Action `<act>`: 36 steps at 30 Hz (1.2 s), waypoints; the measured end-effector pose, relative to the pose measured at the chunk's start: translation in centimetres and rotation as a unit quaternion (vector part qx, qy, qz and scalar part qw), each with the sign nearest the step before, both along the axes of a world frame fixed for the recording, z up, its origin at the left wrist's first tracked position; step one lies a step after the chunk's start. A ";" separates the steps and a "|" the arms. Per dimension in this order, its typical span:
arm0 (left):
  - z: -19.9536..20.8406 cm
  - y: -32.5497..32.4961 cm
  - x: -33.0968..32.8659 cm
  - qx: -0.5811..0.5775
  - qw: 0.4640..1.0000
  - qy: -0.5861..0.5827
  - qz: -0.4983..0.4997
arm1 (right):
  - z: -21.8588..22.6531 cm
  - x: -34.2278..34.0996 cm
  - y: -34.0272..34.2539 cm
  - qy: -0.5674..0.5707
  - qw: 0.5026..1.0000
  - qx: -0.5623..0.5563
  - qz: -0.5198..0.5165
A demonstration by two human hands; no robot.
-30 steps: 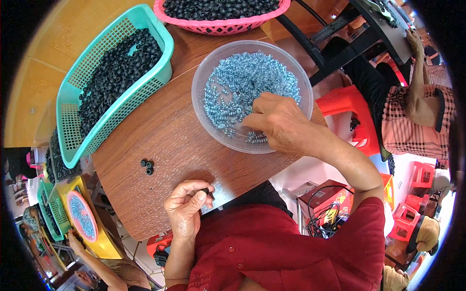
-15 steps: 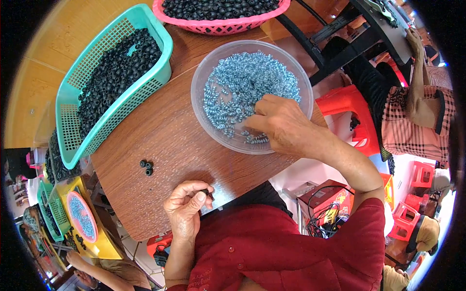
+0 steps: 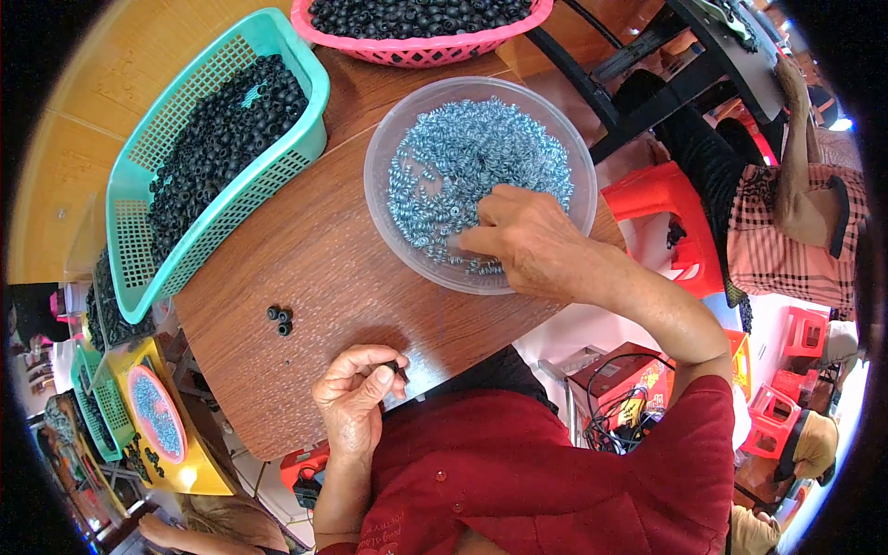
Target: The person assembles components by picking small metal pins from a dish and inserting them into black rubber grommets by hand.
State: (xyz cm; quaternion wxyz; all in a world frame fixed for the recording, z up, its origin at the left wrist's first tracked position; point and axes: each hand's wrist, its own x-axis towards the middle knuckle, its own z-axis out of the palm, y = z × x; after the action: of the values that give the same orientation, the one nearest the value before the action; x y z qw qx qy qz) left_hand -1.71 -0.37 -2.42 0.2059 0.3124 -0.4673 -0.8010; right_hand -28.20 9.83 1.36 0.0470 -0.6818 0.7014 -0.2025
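fingers of right hand dip into clear bowl of springs.

Looks to me like a small assembly workshop: wooden table w/ baskets of black parts, clear bowl of metal springs, red plastic stools, another worker nearby.

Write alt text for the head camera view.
A person's right hand reaches into a clear bowl of small silvery springs while the left hand pinches a small black ring over a wooden table, near a teal basket of black rings.
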 end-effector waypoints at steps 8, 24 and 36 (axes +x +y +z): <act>0.2 -0.1 0.0 -0.001 1.000 0.001 -0.003 | -0.3 0.0 0.0 0.006 0.999 0.029 0.038; 0.2 0.0 -0.1 0.009 1.000 0.005 -0.003 | -0.4 -0.7 -0.5 0.004 1.000 0.009 0.010; 0.2 0.0 -0.1 0.013 1.000 0.004 -0.001 | 0.7 -0.8 0.9 0.015 0.999 0.040 0.016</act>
State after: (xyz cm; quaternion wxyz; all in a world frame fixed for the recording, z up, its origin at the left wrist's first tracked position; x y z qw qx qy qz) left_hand -1.84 -0.33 -2.24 0.2027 0.3115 -0.4560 -0.8087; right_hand -29.00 10.69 2.08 0.0672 -0.6935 0.6984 -0.1634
